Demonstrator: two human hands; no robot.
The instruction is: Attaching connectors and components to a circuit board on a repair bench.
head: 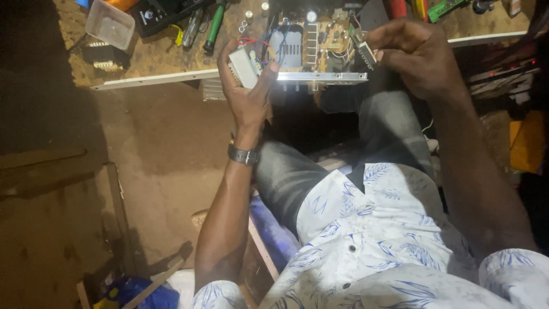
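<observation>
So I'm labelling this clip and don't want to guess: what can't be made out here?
- Head view: the part in the right hand is mostly hidden by its curled fingers.
- The near face of the pale block in the left hand is covered by the palm.
- The tools along the workbench are cut off by the top edge.
- The circuit board parts are too small to tell.

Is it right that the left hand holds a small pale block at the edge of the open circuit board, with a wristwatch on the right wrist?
Not quite. The head view shows the wristwatch on the left wrist, not the right. The left hand does hold the small pale block at the edge of the open circuit board.
</observation>
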